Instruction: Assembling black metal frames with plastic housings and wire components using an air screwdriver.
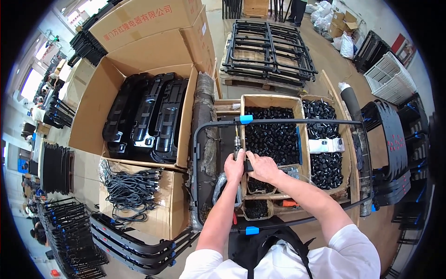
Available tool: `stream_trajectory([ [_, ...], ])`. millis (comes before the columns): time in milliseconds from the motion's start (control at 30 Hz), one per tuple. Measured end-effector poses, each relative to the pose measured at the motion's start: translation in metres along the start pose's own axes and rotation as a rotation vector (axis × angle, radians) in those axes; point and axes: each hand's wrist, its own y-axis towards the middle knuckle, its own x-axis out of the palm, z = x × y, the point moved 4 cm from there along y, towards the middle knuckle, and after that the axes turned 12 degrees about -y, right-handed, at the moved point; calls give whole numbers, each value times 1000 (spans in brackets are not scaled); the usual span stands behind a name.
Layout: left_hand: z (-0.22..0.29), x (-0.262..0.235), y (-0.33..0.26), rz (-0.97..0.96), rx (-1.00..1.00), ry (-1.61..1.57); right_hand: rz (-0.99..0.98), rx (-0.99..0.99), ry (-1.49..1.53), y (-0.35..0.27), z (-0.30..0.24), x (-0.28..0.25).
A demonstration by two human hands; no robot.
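A dark drill (pixel 237 141), its bit pointing away from me at the far rail of a black tubular frame (pixel 302 122), is held between both my hands. My left hand (pixel 233 166) is closed around its front part, behind the chuck. My right hand (pixel 263 167) is wrapped around the rear of the drill, whose body is mostly hidden. The bit tip is close to the rail; I cannot tell whether it touches. Blue pieces sit on the frame's far rail (pixel 246 119) and near rail (pixel 252 230).
Beneath the frame are a box of small black caps (pixel 272 135) and a white packet (pixel 325 145). On the left stand a carton of black moulded parts (pixel 155 114) and a heap of black cables (pixel 132 188). More frames (pixel 269 51) lie on a pallet beyond.
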Motion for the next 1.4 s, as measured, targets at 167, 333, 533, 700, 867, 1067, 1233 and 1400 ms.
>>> stream_trajectory([
  [167, -2, 1, 4, -4, -13, -14, 7, -10, 23, 4, 3, 3],
  [333, 8, 2, 10, -61, -2, 141, 40, 17, 89, 6, 10, 9],
  [533, 17, 2, 14, -74, -11, 305, 69, -4, 155, 11, 12, 3],
  [700, 27, 5, 14, -91, -25, 327, 34, -7, 173, 13, 18, 4],
  [867, 29, 8, 16, -96, -28, 341, 46, -27, 173, 15, 21, 4],
  [1067, 26, 10, 25, -73, -21, 342, 47, 2, 215, 18, 20, -3],
  [1233, 26, 10, 23, -103, -34, 324, 70, -53, 176, 17, 9, -2],
  [1400, 24, 5, 18, -75, -27, 303, 100, -38, 204, 11, 5, 1],
])
